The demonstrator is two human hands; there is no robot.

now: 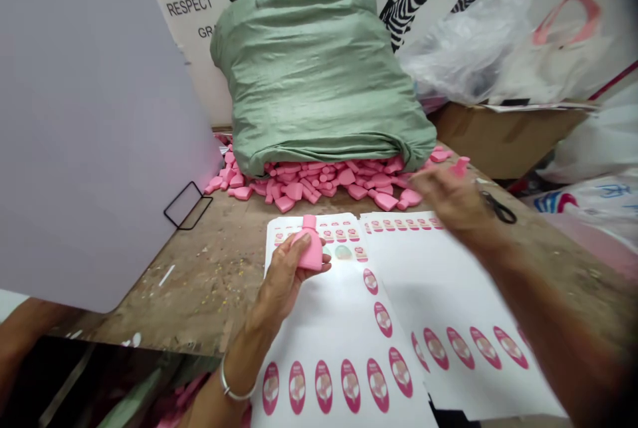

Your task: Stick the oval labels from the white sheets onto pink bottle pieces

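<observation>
My left hand (289, 268) is closed around a small flat pink bottle (310, 252) with its neck pointing up. It hangs over the upper part of a sheet of stickers (319, 321), which carries oval pink-and-white stickers and rows of small labels. A second sticker sheet (448, 282) lies to its right. Above that sheet's far edge is my right hand (448, 199), smeared by motion, so its fingers do not show clearly. Right beside it appears another pink piece (459, 166); I cannot tell whether the hand holds it.
Many pink bottles (343, 179) lie heaped under a large green cloth sack (323, 76). Black-handled scissors (498, 207) lie at the right, near a cardboard box (503, 135). A pale panel (94, 115) with a black wire stand (188, 207) rises at left; someone's arm (30, 328) shows below.
</observation>
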